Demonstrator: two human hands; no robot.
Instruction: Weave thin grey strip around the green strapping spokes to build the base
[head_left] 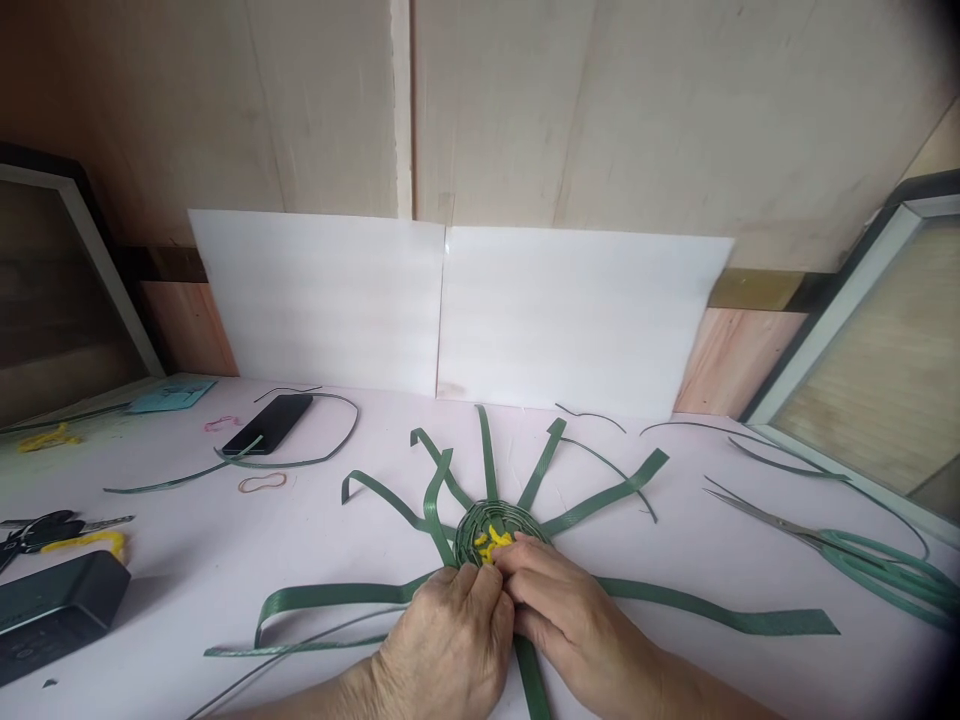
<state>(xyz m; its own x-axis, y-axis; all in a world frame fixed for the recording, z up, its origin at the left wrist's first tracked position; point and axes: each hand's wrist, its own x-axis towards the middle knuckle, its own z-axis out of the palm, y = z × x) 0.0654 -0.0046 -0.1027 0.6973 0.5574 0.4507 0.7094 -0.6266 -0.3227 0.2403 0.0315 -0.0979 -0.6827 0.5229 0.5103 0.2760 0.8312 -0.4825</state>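
A round woven start of dark green plastic strips (487, 530) lies on the white table, with a yellow tie (491, 543) at its centre. Long green strips (720, 612) fan out from it in all directions. My left hand (450, 640) rests on the near edge of the woven disc, fingers curled and pinching the weave. My right hand (559, 610) presses against it from the right, fingers closed on the strips at the disc's near rim. What exactly each fingertip pinches is hidden.
Scissors with green handles (847, 550) lie at the right. A black phone (268, 423), rubber bands (262, 483), thin green strands, keys (45, 530) and a black box (52, 610) lie at the left. White sheets (450, 300) lean on the wooden wall.
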